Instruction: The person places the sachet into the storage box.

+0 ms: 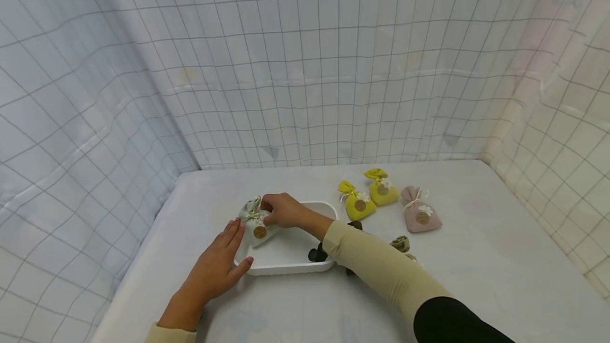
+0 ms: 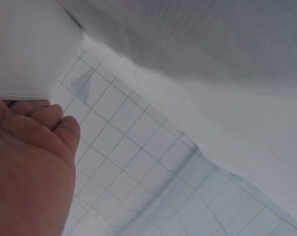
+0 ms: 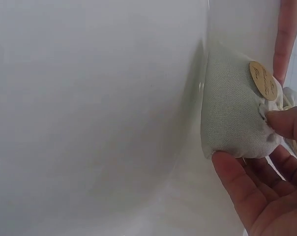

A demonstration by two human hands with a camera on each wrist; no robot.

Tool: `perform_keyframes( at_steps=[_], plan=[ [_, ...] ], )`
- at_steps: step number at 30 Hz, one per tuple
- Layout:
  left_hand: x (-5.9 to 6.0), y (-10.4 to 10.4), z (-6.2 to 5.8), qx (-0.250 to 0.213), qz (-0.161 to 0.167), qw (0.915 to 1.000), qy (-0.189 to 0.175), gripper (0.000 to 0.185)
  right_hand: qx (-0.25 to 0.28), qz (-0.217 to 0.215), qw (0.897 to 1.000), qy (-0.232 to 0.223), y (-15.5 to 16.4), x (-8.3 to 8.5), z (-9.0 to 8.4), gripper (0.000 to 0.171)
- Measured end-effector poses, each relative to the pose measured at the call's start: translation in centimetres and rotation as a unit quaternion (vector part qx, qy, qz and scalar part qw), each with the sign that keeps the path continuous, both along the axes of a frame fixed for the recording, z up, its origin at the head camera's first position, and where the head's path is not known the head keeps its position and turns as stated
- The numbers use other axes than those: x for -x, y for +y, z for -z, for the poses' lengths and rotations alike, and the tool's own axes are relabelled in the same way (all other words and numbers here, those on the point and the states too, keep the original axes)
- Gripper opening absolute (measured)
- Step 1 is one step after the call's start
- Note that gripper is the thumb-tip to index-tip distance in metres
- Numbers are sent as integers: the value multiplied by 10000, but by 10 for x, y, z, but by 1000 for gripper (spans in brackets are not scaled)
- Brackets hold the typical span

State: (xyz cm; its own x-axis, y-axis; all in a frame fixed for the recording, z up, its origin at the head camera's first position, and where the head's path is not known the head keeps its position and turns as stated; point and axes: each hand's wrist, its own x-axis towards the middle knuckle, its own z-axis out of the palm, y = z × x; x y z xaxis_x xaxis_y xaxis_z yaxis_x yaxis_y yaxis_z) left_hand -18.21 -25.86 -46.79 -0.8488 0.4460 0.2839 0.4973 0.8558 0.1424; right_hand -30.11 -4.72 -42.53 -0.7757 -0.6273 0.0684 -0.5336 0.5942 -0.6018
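Left hand [image 1: 214,266] lies flat, fingers straight and together, touching the left end of the white tray [image 1: 290,266]. Pale green sachet [image 1: 256,221] sits at the tray's left inner wall, tag facing up. Right hand [image 1: 284,210] pinches the sachet's gathered neck, thumb and fingers curled around the cloth [image 3: 232,123]. Right of the tray: two yellow sachets [image 1: 358,202] side by side, a pink sachet [image 1: 420,210] just beside them, an olive sachet [image 1: 402,244] partly hidden behind the right sleeve [image 1: 376,263]. All on the white table [image 1: 500,258].
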Motion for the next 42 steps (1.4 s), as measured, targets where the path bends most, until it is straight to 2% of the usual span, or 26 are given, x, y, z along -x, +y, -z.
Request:
perform_keyframes(
  at_steps=[5,13,20,30,42],
  plan=[
    [2,2,-2,-9,-1,9999,-132,77,-134,88,9997,186,1,1,0,20],
    [2,3,-2,11,-54,9997,-220,77,17,14,10000,38,5,1,-1,15],
    [-1,0,-3,24,-134,9996,-246,78,43,111,9999,-11,17,2,-18,13],
    [-1,-2,-7,77,-172,9996,-209,76,521,246,9981,-220,54,-1,-54,18],
    [-4,2,-3,21,-139,9996,-250,79,1208,740,9866,-806,118,-19,-59,18]
  ],
)
